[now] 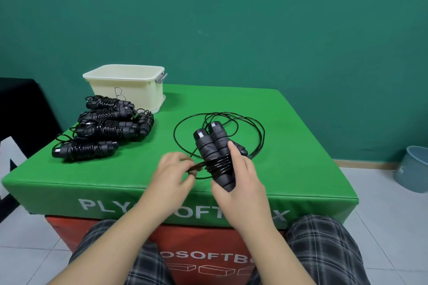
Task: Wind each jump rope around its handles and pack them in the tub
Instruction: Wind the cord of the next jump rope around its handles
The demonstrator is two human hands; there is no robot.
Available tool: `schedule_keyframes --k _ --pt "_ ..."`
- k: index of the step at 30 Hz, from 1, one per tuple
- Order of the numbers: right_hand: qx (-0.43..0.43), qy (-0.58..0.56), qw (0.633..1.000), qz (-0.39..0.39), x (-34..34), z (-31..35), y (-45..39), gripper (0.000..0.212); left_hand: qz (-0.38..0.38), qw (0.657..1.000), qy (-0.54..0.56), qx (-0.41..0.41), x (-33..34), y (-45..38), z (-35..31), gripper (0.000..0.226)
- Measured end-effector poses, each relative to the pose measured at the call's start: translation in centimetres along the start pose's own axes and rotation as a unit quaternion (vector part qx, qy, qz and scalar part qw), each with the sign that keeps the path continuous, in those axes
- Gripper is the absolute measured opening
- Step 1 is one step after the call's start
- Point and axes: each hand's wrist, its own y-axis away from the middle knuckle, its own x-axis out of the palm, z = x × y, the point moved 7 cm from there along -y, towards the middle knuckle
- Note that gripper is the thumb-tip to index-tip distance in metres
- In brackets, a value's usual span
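Look: two black handles (214, 152) are held together, glossy cord (218, 166) coiled round their lower half | Axis: tilted up and away | Grip: right hand (240, 183) is wrapped round the handles; left hand (172, 170) pinches the cord beside them | Around: loose loops (252, 132) lie behind on the green surface (289, 157); wound ropes (102, 129) and cream tub (126, 85) are seen far left
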Motion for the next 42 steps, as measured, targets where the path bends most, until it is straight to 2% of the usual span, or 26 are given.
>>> schedule_keyframes --k 2,3,5,8,12,15,19,22,23,25,28,31,34,36,42 --pt "-0.015 -0.001 1.0 -0.002 -0.3 0.6 0.1 0.082 0.033 0.989 -0.132 -0.056 -0.4 -1.1 1.3 0.026" --pt "-0.025 -0.002 1.0 -0.002 -0.4 0.9 0.2 0.082 0.05 0.988 -0.12 -0.08 -0.5 -1.5 1.7 0.027" --pt "-0.043 -0.006 0.999 -0.005 -0.5 1.6 0.3 0.083 0.052 0.994 -0.013 -0.092 -0.8 -2.1 1.5 0.022" --pt "-0.057 -0.017 0.998 -0.016 -0.6 2.4 0.3 0.084 -0.011 0.993 0.115 -0.002 -2.4 -2.1 -0.1 0.014" --pt "-0.069 -0.036 0.996 -0.04 -1.5 3.2 0.2 0.084 -0.067 0.975 0.186 0.1 -4.9 -1.4 -2.4 0.027" --pt "-0.082 -0.047 0.994 -0.05 -2.1 4.3 0.2 0.084 -0.101 0.966 0.211 0.112 -6.2 -1.0 -2.9 0.036" --pt "-0.092 -0.041 0.993 -0.055 -2.4 5.2 0.2 0.087 -0.151 0.963 0.199 0.104 -8.0 -0.5 -2.8 0.034" --pt "-0.091 -0.035 0.994 -0.046 -2.6 5.6 0.2 0.089 -0.182 0.96 0.184 0.108 -9.8 0.2 -2.9 0.054" --pt "-0.092 -0.032 0.994 -0.043 -2.7 5.8 0.2 0.089 -0.186 0.96 0.175 0.115 -10.4 0.4 -3.0 0.054" --pt "-0.092 -0.024 0.994 -0.045 -3.1 6.2 0.1 0.089 -0.2 0.962 0.142 0.117 -11.6 0.6 -3.2 0.039" --pt "-0.08 -0.025 0.995 -0.053 -3.8 6.5 -0.1 0.087 -0.218 0.971 0.068 0.071 -13.2 0.8 -2.8 0.016" --pt "-0.069 -0.031 0.995 -0.066 -4.5 6.7 -0.3 0.087 -0.149 0.981 0.055 0.108 -13.5 1.1 -3.6 0.015" --pt "-0.055 -0.043 0.995 -0.069 -4.9 6.7 -0.5 0.086 -0.058 0.988 0.115 0.089 -13.0 1.7 -4.3 0.032" --pt "-0.048 -0.048 0.995 -0.07 -5.2 6.5 -0.6 0.085 -0.037 0.989 0.124 0.071 -12.6 1.9 -4.2 0.04" --pt "-0.065 -0.037 0.995 -0.062 -4.8 7.0 -0.7 0.086 0.003 0.979 0.201 0.047 -10.7 1.5 -4.5 0.031"
